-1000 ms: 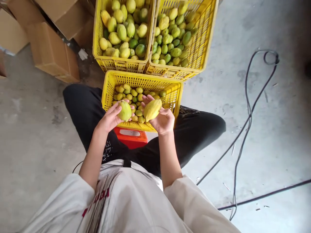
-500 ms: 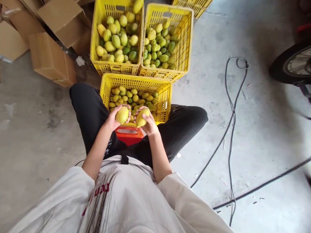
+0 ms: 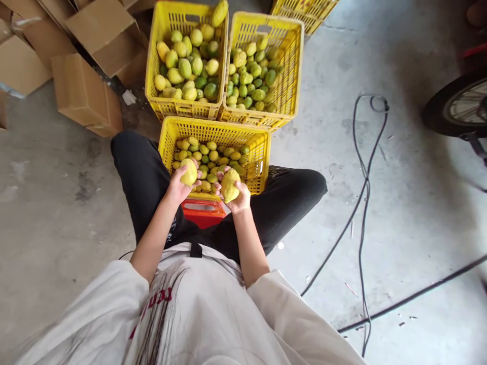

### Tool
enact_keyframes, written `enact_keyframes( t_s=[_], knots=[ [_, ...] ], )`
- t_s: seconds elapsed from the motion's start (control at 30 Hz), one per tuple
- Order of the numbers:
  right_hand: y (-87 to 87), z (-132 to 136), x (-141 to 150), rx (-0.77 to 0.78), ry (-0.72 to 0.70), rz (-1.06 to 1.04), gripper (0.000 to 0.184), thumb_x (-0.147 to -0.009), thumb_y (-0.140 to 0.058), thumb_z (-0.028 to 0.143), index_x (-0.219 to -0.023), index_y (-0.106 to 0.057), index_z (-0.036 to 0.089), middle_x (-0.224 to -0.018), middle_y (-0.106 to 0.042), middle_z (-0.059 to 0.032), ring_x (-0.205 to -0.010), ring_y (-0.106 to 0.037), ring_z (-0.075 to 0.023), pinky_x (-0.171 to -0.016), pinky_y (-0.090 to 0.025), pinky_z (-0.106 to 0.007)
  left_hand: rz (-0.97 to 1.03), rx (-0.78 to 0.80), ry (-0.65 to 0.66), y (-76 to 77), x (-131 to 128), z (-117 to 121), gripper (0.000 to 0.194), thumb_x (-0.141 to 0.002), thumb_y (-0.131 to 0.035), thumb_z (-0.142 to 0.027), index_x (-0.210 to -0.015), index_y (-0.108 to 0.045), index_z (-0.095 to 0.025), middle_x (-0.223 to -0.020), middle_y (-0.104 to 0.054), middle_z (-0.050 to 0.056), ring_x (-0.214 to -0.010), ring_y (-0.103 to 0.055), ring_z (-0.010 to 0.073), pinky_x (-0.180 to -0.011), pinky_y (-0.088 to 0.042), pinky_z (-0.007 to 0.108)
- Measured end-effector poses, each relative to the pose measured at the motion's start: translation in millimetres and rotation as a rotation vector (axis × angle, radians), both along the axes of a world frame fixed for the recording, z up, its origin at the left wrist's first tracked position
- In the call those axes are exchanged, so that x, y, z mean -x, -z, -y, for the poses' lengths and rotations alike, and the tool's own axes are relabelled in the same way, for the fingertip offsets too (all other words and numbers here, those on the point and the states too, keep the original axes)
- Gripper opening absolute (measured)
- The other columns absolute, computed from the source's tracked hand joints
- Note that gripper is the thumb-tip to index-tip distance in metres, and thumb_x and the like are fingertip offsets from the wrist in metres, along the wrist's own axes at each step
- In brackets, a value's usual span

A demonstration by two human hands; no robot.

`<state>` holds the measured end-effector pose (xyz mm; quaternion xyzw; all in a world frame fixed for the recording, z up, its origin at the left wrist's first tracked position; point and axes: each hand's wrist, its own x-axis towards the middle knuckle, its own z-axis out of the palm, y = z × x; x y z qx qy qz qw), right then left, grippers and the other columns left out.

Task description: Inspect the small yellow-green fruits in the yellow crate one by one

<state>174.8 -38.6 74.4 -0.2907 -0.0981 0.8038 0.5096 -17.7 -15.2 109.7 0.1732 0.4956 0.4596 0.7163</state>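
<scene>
The left hand [image 3: 178,190] curls its fingers around one lemon [image 3: 189,172], the right hand [image 3: 241,201] around a bumpy lemon [image 3: 230,185], above a crate [image 3: 263,165].

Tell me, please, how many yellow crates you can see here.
4: the near crate, the left crate and right crate side by side beyond it, and a cut-off crate at the picture's top edge. Others may be hidden beneath these.

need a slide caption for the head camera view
Left hand holding one yellow fruit, right hand another, above a yellow crate of green and yellow fruit.
</scene>
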Motion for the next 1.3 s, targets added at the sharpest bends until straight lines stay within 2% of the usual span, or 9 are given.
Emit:
enact_keyframes(
  t_s=[0.13, 0.27, 0.37, 0.47, 0.7, 0.87, 1.0, 1.17, 1.3],
  knots=[
    [3.3, -1.9, 5.2, 0.013, -0.034, 0.063, 0.05, -0.064, -0.083, 0.035, -0.106, -0.058, 0.029, -0.101, -0.07, -0.0014, -0.064, -0.056, -0.0148, -0.046, -0.049, -0.026, 0.016, 0.008, 0.092, 5.3, -4.8, 0.7, 0.04, -0.082, -0.08, -0.052, -0.103, -0.063, -0.022, -0.102, -0.069, 0.005, -0.07, -0.065, 0.0135, -0.055, -0.049, 0.024],
    [-5.1, -3.9, 10.0, 0.033, 0.016, 0.098, 0.048, -0.068, -0.077, 0.044, -0.111, -0.06, 0.03, -0.101, -0.071, -0.0035, -0.089, -0.073, -0.0275, -0.071, -0.067, -0.042, 0.096, 0.044, 0.076, 8.6, -9.1, 0.4, 0.044, -0.094, -0.067, -0.063, -0.104, -0.066, -0.02, -0.094, -0.072, 0.007, -0.056, -0.061, 0.0137, -0.048, -0.046, 0.027],
    [-15.1, -3.8, 11.5, 0.051, 0.054, 0.132, 0.06, -0.063, -0.069, 0.04, -0.122, -0.065, 0.032, -0.114, -0.078, -0.0068, -0.121, -0.074, -0.0368, -0.096, -0.068, -0.056, 0.182, 0.114, -0.024, 8.8, -9.5, -0.2, 0.044, -0.101, -0.051, -0.049, -0.123, -0.071, -0.017, -0.108, -0.08, 0.014, -0.087, -0.08, 0.0274, -0.071, -0.065, 0.038],
    [-20.3, -2.8, 13.1, 0.037, 0.097, 0.163, 0.073, -0.062, -0.068, 0.033, -0.134, -0.067, 0.034, -0.128, -0.08, -0.0068, -0.134, -0.072, -0.0368, -0.107, -0.065, -0.056, 0.275, 0.144, -0.131, 7.0, -9.5, -0.3, 0.053, -0.1, -0.05, -0.038, -0.146, -0.067, -0.017, -0.121, -0.083, 0.015, -0.113, -0.082, 0.0318, -0.097, -0.068, 0.045],
    [-7.5, -1.8, 10.4, 0.094, 0.142, -0.069, 0.057, -0.077, -0.078, 0.036, -0.133, -0.069, 0.035, -0.097, -0.077, 0.0004, -0.081, -0.074, -0.0197, -0.058, -0.062, -0.025, 0.367, 0.127, -0.144, 0.0, -10.4, 3.1, 0.027, -0.102, -0.063, -0.027, -0.128, -0.068, -0.024, -0.09, -0.074, 0.002, -0.066, -0.072, 0.0147, -0.049, -0.054, 0.019],
    [-1.6, -2.8, 5.4, 0.209, 0.146, -0.124, 0.037, -0.087, -0.073, 0.031, -0.124, -0.07, 0.031, -0.097, -0.075, -0.0004, -0.072, -0.067, -0.0152, -0.048, -0.053, -0.019, 0.318, 0.118, -0.165, 2.7, -12.8, 2.1, 0.023, -0.095, -0.075, -0.027, -0.117, -0.068, -0.023, -0.096, -0.074, 0.002, -0.066, -0.069, 0.0114, -0.046, -0.048, 0.016],
    [-0.5, -2.9, 6.5, 0.198, 0.156, -0.098, 0.035, -0.09, -0.068, 0.036, -0.124, -0.069, 0.029, -0.103, -0.079, -0.0031, -0.08, -0.073, -0.0188, -0.057, -0.061, -0.025, 0.333, 0.154, -0.148, 6.3, -12.8, 1.1, 0.039, -0.102, -0.06, -0.039, -0.134, -0.071, -0.019, -0.104, -0.081, 0.01, -0.078, -0.079, 0.0213, -0.055, -0.059, 0.024],
    [-5.0, -2.1, 10.0, 0.097, 0.233, -0.071, 0.049, -0.075, -0.064, 0.029, -0.124, -0.069, 0.032, -0.124, -0.083, -0.006, -0.109, -0.08, -0.029, -0.084, -0.072, -0.047, 0.367, 0.171, -0.184, 5.3, -14.4, 1.9, 0.053, -0.107, -0.04, -0.027, -0.152, -0.067, -0.018, -0.121, -0.085, 0.014, -0.117, -0.084, 0.0318, -0.093, -0.072, 0.046],
    [-7.2, -1.2, 8.5, 0.081, 0.287, -0.053, 0.053, -0.078, -0.071, 0.03, -0.13, -0.07, 0.033, -0.13, -0.081, -0.0059, -0.124, -0.078, -0.0294, -0.094, -0.072, -0.048, 0.34, 0.175, -0.214, -1.0, -14.5, 1.7, 0.046, -0.114, -0.041, -0.03, -0.151, -0.067, -0.02, -0.11, -0.083, 0.011, -0.107, -0.085, 0.0262, -0.088, -0.072, 0.036]
  ],
)
